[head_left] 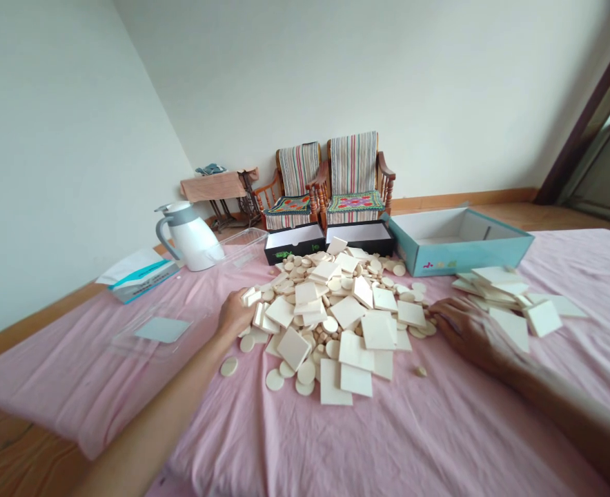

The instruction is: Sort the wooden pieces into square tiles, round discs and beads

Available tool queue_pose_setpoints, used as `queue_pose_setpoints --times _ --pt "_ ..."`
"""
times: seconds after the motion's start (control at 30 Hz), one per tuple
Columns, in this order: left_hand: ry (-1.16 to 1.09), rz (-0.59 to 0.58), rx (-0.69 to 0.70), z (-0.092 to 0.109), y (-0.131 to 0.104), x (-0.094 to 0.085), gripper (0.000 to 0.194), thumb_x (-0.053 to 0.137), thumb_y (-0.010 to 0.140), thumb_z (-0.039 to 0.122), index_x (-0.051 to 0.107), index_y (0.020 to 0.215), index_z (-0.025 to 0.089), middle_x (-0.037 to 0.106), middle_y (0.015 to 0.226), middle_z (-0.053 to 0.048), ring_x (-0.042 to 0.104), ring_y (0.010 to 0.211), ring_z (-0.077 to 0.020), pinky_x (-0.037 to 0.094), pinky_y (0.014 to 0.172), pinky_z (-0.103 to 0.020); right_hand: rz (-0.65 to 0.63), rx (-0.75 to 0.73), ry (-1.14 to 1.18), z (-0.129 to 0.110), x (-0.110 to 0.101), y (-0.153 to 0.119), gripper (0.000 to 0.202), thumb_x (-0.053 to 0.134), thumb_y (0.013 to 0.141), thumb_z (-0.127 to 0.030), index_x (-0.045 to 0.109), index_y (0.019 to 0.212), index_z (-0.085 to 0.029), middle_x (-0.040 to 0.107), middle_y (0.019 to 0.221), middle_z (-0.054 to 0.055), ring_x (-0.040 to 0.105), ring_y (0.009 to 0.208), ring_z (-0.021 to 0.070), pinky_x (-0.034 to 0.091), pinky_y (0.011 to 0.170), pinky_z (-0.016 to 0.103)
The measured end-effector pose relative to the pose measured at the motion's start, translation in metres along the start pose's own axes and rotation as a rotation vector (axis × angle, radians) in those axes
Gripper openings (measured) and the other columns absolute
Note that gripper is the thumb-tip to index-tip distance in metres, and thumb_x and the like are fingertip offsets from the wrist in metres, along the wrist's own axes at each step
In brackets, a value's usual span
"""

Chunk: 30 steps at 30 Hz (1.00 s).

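A heaped pile of pale wooden pieces point(330, 297), squares mixed with round discs, covers the middle of the pink cloth. At its left edge, my left hand point(235, 314) is closed around a few small square wooden pieces point(251, 297). My right hand point(465, 328) lies palm down at the right edge, its fingers stretched toward the round wooden discs point(423, 324) and touching them; its fingertips are partly hidden. Just beyond that hand is a smaller stack of square wooden pieces point(502, 286). One small wooden bit point(421, 371) lies apart on the cloth.
Behind the pile stand two black boxes point(294, 243) and a light-blue box point(465, 241). To the left are a white jug point(194, 238), a tissue pack point(142, 276) and clear plastic trays point(154, 331). Two wooden armchairs point(354, 166) stand beyond the pink-covered table point(388, 442).
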<state>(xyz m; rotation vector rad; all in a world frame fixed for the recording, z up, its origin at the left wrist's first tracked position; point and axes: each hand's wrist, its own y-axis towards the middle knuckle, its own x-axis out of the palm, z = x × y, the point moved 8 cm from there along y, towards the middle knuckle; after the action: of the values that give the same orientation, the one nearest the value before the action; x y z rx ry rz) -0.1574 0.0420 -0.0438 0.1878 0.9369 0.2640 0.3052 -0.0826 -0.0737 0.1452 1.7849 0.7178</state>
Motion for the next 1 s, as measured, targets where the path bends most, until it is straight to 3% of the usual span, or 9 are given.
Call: queue_pose_setpoints --times 0.17,0.33,0.5,0.6,0.67,0.73,0.9,1.0 --pt "0.079 0.027 0.037 0.024 0.015 -0.007 0.023 0.064 0.069 0.033 0.068 0.088 0.023 0.072 0.080 -0.002 0.066 0.075 -0.0214 0.048 0.065 -0.027 -0.012 0.005 0.002 0.000 0.002 0.001 0.025 0.042 0.092 -0.027 0.065 0.091 -0.018 0.067 0.092 0.009 0.061 0.082 0.0210 0.047 0.073 0.034" --pt "0.087 0.124 0.161 0.072 0.014 -0.014 0.027 0.060 0.074 0.033 0.067 0.098 0.021 0.071 0.093 -0.005 0.064 0.087 -0.0236 0.048 0.076 -0.031 -0.004 0.001 0.022 0.002 0.002 0.001 0.024 0.043 0.091 -0.027 0.065 0.091 -0.019 0.066 0.091 0.009 0.060 0.081 0.0204 0.046 0.073 0.035" --pt "0.026 0.098 0.349 0.135 0.011 0.021 0.027 0.061 0.077 0.031 0.067 0.098 0.016 0.068 0.096 -0.010 0.064 0.090 -0.0249 0.049 0.082 -0.035 -0.012 0.009 0.047 -0.002 -0.002 0.003 0.023 0.043 0.091 -0.026 0.065 0.090 -0.019 0.066 0.091 0.009 0.060 0.082 0.0206 0.046 0.073 0.034" --pt "-0.043 0.026 0.494 0.170 0.004 0.045 0.041 0.068 0.075 0.035 0.063 0.110 0.015 0.066 0.109 -0.011 0.061 0.102 -0.0249 0.047 0.091 -0.035 -0.028 0.015 0.038 -0.006 -0.005 0.004 0.026 0.040 0.093 -0.026 0.064 0.090 -0.018 0.066 0.091 0.009 0.060 0.083 0.0205 0.047 0.074 0.034" --pt "-0.090 -0.035 0.583 0.186 -0.005 0.054 0.059 0.073 0.070 0.041 0.057 0.121 0.016 0.062 0.121 -0.011 0.058 0.111 -0.0239 0.046 0.095 -0.034 -0.035 0.027 0.029 -0.007 -0.006 0.003 0.027 0.038 0.094 -0.026 0.064 0.090 -0.018 0.065 0.091 0.009 0.060 0.084 0.0208 0.047 0.075 0.034" --pt "-0.143 -0.061 0.645 0.194 -0.016 0.053 0.065 0.071 0.073 0.045 0.052 0.127 0.016 0.057 0.129 -0.012 0.055 0.117 -0.0234 0.044 0.099 -0.034 -0.028 0.036 0.031 -0.006 -0.007 0.003 0.028 0.038 0.094 -0.026 0.064 0.092 -0.018 0.066 0.091 0.009 0.060 0.085 0.0209 0.047 0.076 0.034" --pt "-0.188 0.092 0.797 0.192 -0.066 0.023 0.030 0.053 0.090 0.037 0.061 0.113 0.020 0.062 0.120 -0.009 0.053 0.118 -0.0228 0.039 0.105 -0.042 0.042 0.066 0.069 -0.007 -0.014 0.007 0.022 0.043 0.091 -0.025 0.064 0.092 -0.018 0.067 0.093 0.010 0.060 0.085 0.0216 0.048 0.075 0.035" --pt "-0.136 -0.032 0.979 0.196 -0.112 0.027 0.021 0.057 0.087 0.035 0.066 0.099 0.021 0.066 0.110 -0.007 0.055 0.112 -0.0229 0.035 0.106 -0.046 0.104 0.105 0.139 -0.022 -0.025 0.017 0.017 0.047 0.088 -0.025 0.063 0.091 -0.020 0.066 0.093 0.009 0.061 0.083 0.0212 0.048 0.074 0.035"
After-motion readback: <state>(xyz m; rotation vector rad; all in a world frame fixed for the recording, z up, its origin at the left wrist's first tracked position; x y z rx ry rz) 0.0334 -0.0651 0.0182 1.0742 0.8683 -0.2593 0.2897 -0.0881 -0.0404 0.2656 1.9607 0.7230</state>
